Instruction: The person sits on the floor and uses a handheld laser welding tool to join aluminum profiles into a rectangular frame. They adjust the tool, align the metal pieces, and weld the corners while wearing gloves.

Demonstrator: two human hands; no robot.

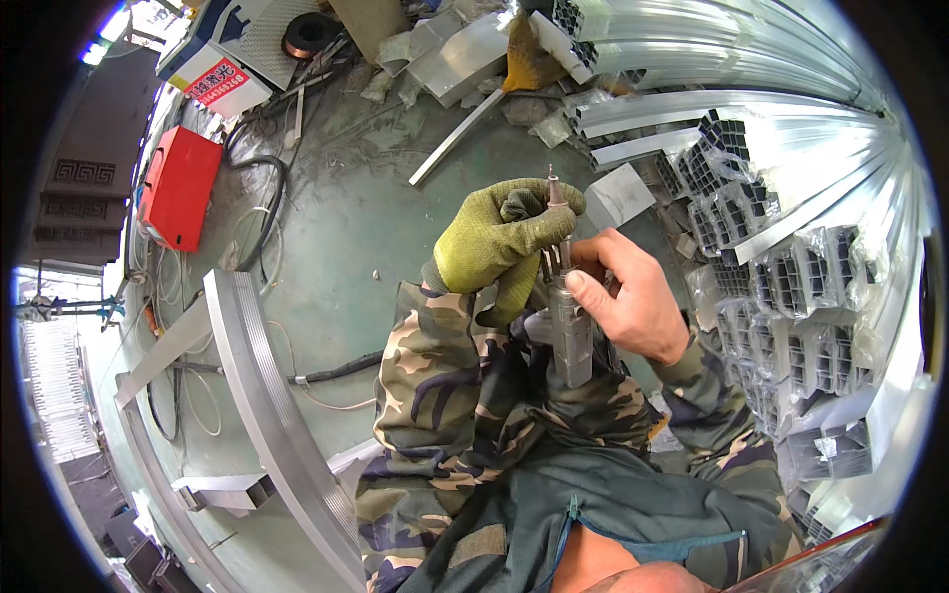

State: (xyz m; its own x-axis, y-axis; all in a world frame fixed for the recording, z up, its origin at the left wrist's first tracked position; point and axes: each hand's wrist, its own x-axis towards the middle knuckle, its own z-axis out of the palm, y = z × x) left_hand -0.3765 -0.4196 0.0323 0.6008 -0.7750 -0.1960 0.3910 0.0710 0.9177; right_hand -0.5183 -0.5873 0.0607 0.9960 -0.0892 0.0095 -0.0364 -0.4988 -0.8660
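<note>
Upright in front of my body is a grey metal welding gun [571,346], with a blocky body below and a slim nozzle [555,191] ending in a thin tip at the top. My left hand [486,237], in a yellow-green work glove, is closed around the nozzle part. Bare, my right hand [635,296] grips the upper body of the gun, thumb on the near face and fingers curled behind it. The glove and fingers hide part of the gun's middle.
Bundled aluminium profiles [732,178] in plastic film fill the right side. A curved ribbed metal frame [267,395] stands at left, near a red box [180,188]. Black cables [282,183] run over the green floor. A broom [534,54] lies at the back, near a wire spool [309,35].
</note>
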